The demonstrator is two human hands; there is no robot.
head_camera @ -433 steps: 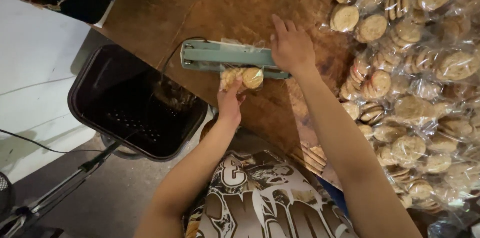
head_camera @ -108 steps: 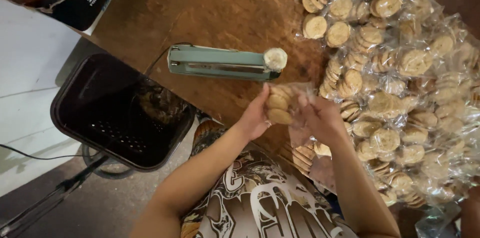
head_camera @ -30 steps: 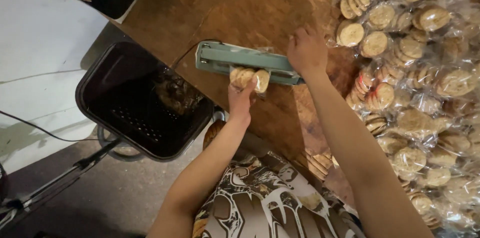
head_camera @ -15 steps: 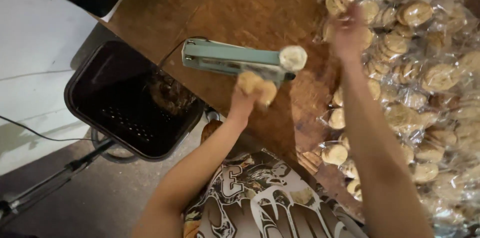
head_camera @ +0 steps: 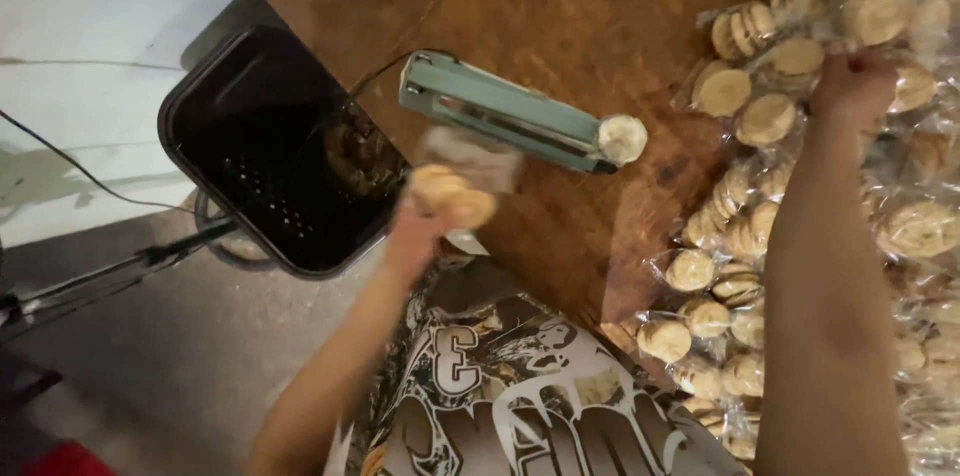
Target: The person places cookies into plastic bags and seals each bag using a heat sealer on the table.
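My left hand (head_camera: 418,232) holds a clear packet of round biscuits (head_camera: 455,191) just off the table's near edge, between the green heat sealer (head_camera: 510,116) and the black crate (head_camera: 275,151). The packet is blurred. My right hand (head_camera: 850,86) reaches far right into a heap of bagged biscuits (head_camera: 800,186) and rests among the packets; whether its fingers grip one is hidden. The sealer lies on the wooden table (head_camera: 520,6) with a pale round knob (head_camera: 622,138) at its right end.
The black perforated crate stands on the floor to the left of the table, with some packets inside. A cable (head_camera: 90,176) runs across the pale floor. A metal stand (head_camera: 100,276) lies at the lower left. My patterned shirt (head_camera: 520,386) fills the bottom.
My left hand has pulled the biscuit packet away from the sealer, toward me and the crate. My right hand has left the sealer's arm and moved right into the heap.
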